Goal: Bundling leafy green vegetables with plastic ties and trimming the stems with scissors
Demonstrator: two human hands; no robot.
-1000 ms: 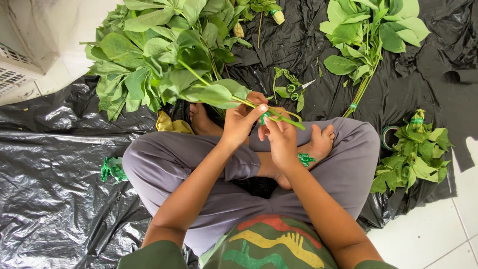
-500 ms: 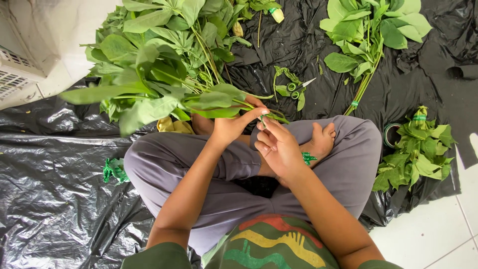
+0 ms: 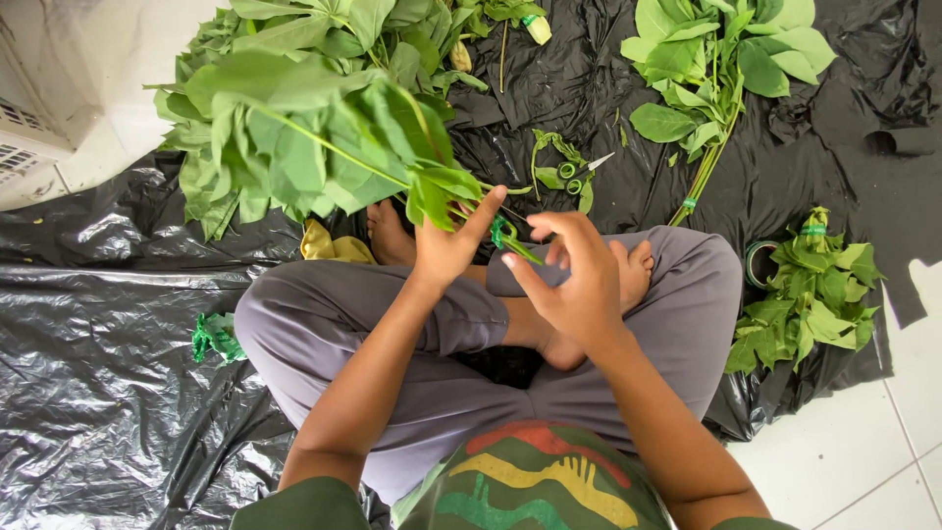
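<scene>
Person sits cross-legged on black plastic sheet (image 3: 108,393), grey trousers, bare feet. Head cam looks straight down.

L hand (image 3: 446,245): fingers closed round stems of a leafy bunch (image 3: 314,147), thumb up along the stems. Bunch lifted off sheet, leaves fanning up-left, stem ends pointing down-right toward R hand.

R hand (image 3: 579,280): fingers curled, thumb + forefinger pinching at green tie (image 3: 502,234) on the stem ends. Tie sits between the two hands, just above the knees. Can't tell how far tie is wrapped; partly hidden by fingers.

Around:
- Green-handled scissors (image 3: 577,175) on sheet just beyond the hands, beside a few loose leaves.
- Tied bunch (image 3: 721,69) lying top right, stems toward person, green band near stem base.
- Smaller tied bunch (image 3: 814,294) at right, by R knee; roll of green tape (image 3: 758,263) touching its left side.
- Crumpled green scrap (image 3: 216,336) on sheet near L knee.
- Yellow bit (image 3: 334,245) by L foot, kind unclear.
- White tile floor (image 3: 844,451) bottom right.
</scene>
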